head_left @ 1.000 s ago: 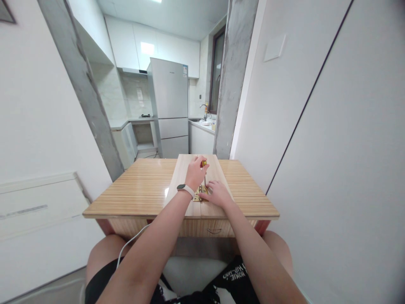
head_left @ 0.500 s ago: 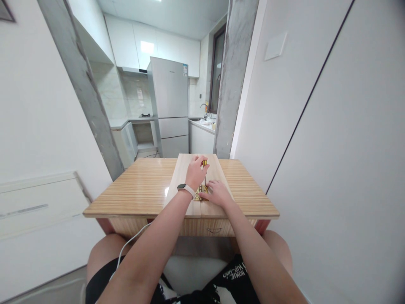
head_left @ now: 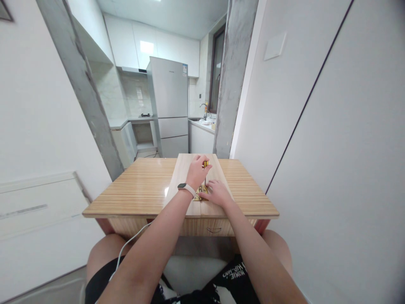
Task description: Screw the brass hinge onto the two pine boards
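Note:
My left hand (head_left: 196, 171) is closed around the yellow-and-black handle of a screwdriver (head_left: 205, 164). The screwdriver stands upright, its thin shaft pointing down at a brass-coloured hinge (head_left: 197, 196). That hinge lies on a pale wooden board (head_left: 182, 173), across a seam in its near part. My right hand (head_left: 217, 193) rests low on the board with its fingers spread. Its thumb touches the hinge, and the forefinger lies near the lower end of the shaft. Fingers and wrist hide part of the hinge, and I cannot make out the screwdriver's tip.
The board lies on a striped wooden table (head_left: 136, 185) with a drawer handle (head_left: 214, 230) at the front. A white cable (head_left: 126, 245) runs under the left forearm. Beyond the table stands a silver fridge (head_left: 171, 93); a white wall (head_left: 316, 169) is on the right.
My left hand has turned slightly on the screwdriver handle, its thumb shifting a little to the right. The right hand and the hinge keep their places.

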{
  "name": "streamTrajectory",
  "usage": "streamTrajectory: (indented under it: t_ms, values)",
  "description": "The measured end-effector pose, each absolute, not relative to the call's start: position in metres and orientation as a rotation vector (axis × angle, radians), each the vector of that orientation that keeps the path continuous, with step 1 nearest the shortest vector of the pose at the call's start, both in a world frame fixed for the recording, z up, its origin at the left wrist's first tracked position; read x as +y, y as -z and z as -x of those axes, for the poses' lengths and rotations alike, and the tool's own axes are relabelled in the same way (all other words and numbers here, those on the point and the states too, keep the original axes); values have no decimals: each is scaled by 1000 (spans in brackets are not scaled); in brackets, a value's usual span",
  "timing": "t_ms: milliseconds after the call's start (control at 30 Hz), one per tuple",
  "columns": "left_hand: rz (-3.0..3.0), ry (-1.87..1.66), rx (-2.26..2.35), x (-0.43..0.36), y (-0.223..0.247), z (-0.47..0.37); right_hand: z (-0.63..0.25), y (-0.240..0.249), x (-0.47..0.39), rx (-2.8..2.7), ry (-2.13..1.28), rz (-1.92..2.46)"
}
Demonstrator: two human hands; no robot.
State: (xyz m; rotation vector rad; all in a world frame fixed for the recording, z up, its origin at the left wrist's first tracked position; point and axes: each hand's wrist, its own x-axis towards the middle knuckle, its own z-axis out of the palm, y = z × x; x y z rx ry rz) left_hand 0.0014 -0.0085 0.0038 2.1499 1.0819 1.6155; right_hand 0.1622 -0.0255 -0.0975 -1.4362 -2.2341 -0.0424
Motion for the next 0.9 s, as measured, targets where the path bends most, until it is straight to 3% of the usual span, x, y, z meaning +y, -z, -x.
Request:
streamTrajectory:
  t_ms: [900]
  values:
    - [-2063,-1626,982,-7,-4,-2,-163,102,-24,-2214,63,1437]
